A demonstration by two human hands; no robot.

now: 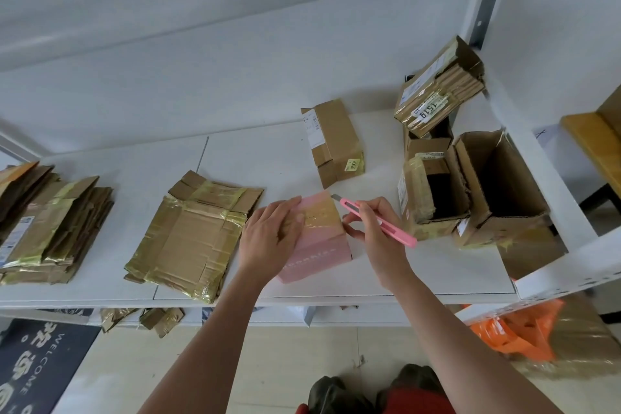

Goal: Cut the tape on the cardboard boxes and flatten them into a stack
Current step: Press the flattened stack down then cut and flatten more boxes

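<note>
Left hand [272, 239] flat on pink taped box [317, 239] near bench [268, 158] front edge, right hand [373, 228] gripping pink utility knife [379, 220] alongside.

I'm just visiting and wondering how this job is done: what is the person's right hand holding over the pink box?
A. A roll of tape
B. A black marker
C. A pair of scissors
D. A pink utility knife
D. The right hand grips a pink utility knife, its short blade out at the far edge of the taped pink box, which the left hand steadies from the top.
</note>
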